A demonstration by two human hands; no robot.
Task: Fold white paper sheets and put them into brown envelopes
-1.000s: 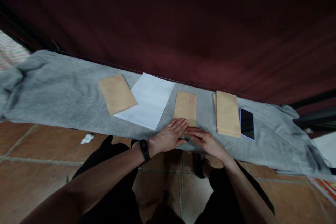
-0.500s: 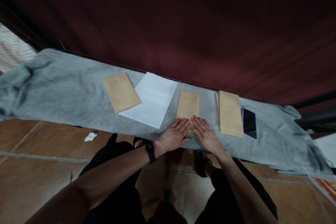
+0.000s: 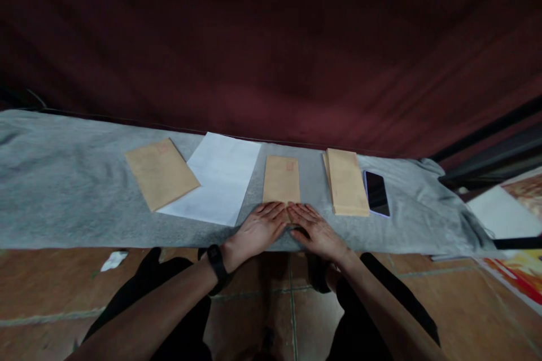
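Note:
A brown envelope (image 3: pixel 282 177) lies flat in front of me, a small red mark near its top right corner. Both hands press on its near end: my left hand (image 3: pixel 260 229) on the left part, my right hand (image 3: pixel 317 232) on the right part, fingertips almost meeting. The fingers of each hand lie flat and hold nothing. The envelope's near edge is mostly hidden under them. To the left, another brown envelope (image 3: pixel 163 175) overlaps a white sheet of paper (image 3: pixel 220 175). On the right lies a small stack of brown envelopes (image 3: pixel 348 183), slightly fanned.
A phone (image 3: pixel 376 194) in a purple case lies right of the stack. Grey cloth (image 3: pixel 84 180) covers the narrow surface. Behind it hangs a dark red curtain (image 3: pixel 271 67). A crumpled white scrap (image 3: pixel 114 260) is on the tiled floor at the left.
The view has shifted and turned, so the envelopes, sheet and phone appear farther left. Both hands stay on the near end of the middle envelope, with the right thumb now tucked closer in.

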